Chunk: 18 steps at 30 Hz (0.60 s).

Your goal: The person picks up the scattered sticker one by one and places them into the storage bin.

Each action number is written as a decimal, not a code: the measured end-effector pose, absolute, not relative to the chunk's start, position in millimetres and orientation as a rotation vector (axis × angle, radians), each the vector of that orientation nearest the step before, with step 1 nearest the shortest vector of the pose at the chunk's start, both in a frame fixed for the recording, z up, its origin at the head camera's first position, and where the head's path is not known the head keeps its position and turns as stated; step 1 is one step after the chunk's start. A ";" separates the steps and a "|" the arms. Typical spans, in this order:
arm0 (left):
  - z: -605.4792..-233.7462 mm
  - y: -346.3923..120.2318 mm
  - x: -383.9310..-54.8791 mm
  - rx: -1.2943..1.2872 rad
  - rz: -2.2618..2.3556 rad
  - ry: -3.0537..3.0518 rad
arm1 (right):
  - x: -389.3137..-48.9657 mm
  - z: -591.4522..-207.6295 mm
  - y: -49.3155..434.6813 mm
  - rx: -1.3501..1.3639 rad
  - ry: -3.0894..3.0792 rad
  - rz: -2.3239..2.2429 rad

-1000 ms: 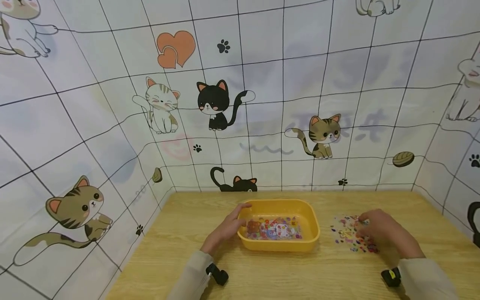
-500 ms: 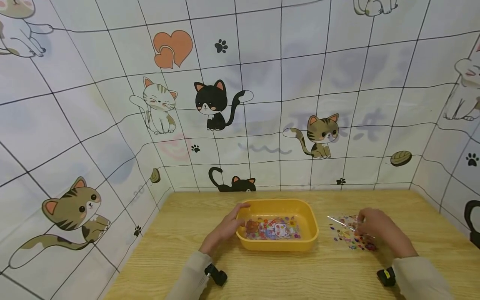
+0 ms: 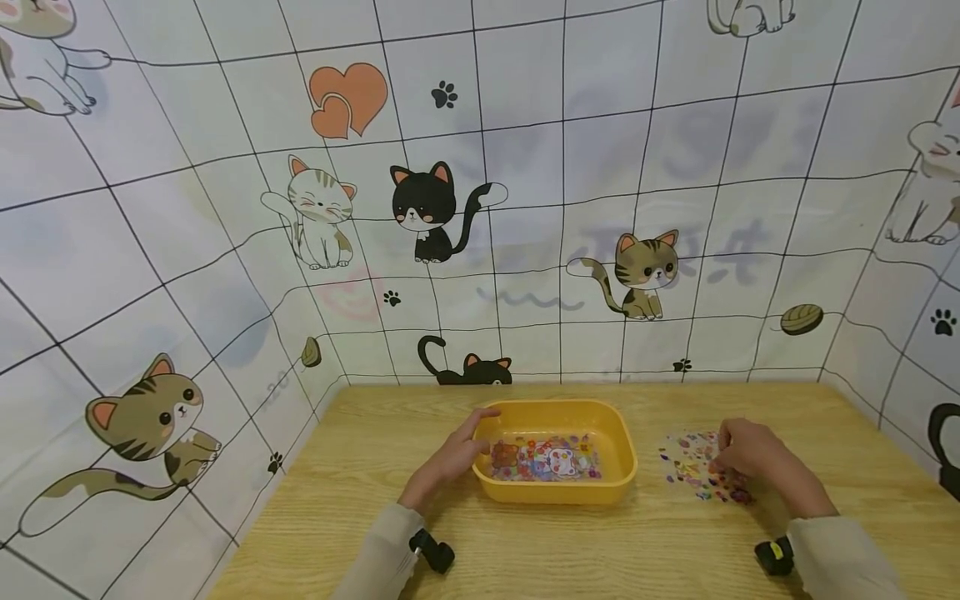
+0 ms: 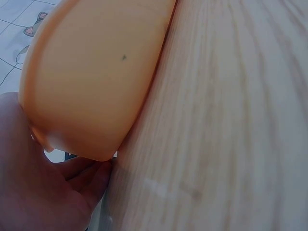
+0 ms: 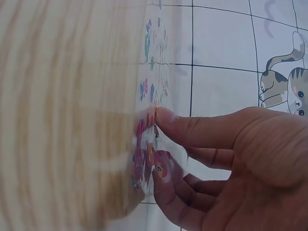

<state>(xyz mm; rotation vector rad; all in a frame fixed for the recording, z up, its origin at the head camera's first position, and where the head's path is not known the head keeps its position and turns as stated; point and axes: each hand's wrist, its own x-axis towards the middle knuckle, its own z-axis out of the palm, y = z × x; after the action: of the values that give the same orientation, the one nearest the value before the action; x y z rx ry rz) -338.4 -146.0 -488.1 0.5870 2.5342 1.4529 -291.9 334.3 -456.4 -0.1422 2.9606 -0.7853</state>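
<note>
A yellow plastic tray (image 3: 555, 493) stands on the table. My left hand (image 3: 454, 454) grips its left end, fingers and thumb at the rim; in the left wrist view the tray's outer wall (image 4: 96, 82) fills the upper left beside that hand (image 4: 43, 183). Inside the tray lies clear plastic printed with a bear, a white animal and many coloured bits (image 3: 547, 460). To the right, my right hand (image 3: 761, 457) pinches a clear sticker sheet (image 3: 693, 467) dotted with small colourful shapes. The right wrist view has thumb and fingers (image 5: 207, 159) on its transparent edge.
The pale wood table (image 3: 555, 550) meets a white wall covering (image 3: 525, 333) with black grid lines and cartoon cats at its back. Wrist cameras (image 3: 432, 550) in black are strapped over light sleeves (image 3: 843, 554).
The right hand's fingers have closed on the sticker sheet; a bright glare line along the sheet half a second ago is gone. My left hand and the tray hold still.
</note>
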 end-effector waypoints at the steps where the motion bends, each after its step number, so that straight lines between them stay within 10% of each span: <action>1: -488.0 -145.9 -338.4 0.588 1.455 2.533 | -292.2 -457.0 334.6 -0.146 2.962 -0.796; 18: -486.2 -144.8 -338.1 0.580 1.442 2.547 | -293.2 -450.3 336.3 -0.132 2.917 -0.972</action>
<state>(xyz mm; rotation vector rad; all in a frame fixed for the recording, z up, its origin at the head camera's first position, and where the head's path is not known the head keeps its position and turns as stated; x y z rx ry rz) -338.1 -144.8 -486.2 0.5799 2.5470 1.4420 -293.2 336.3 -450.3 -0.1319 2.9166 -0.9715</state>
